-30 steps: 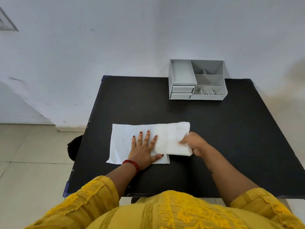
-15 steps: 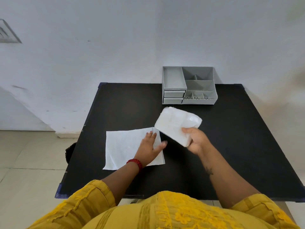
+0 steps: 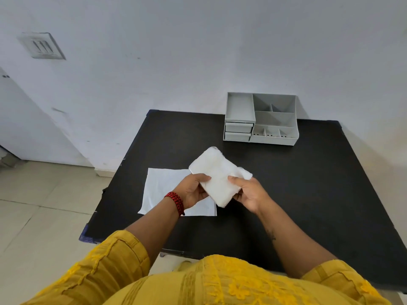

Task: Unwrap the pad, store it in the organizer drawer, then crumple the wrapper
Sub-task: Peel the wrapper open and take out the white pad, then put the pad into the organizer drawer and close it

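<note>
A folded white pad (image 3: pixel 217 176) is held up above the black table (image 3: pixel 308 194), between both hands. My left hand (image 3: pixel 193 190) grips its left edge, thumb on top. My right hand (image 3: pixel 248 192) holds its right side, thumb pressed on the face. The flat white wrapper (image 3: pixel 163 188) lies spread on the table under and left of my left hand. The grey organizer (image 3: pixel 261 118) stands at the table's far edge against the wall, with two shut drawers (image 3: pixel 238 131) stacked at its front left.
The organizer has open top compartments and a low front tray with small slots. A white wall rises behind the table. Tiled floor lies to the left, below the table's left edge. My yellow sleeves fill the bottom of the view.
My right hand lifted the pad off the wrapper. My left hand left the wrapper and came up to grip the pad's left edge. The wrapper stayed flat on the table.
</note>
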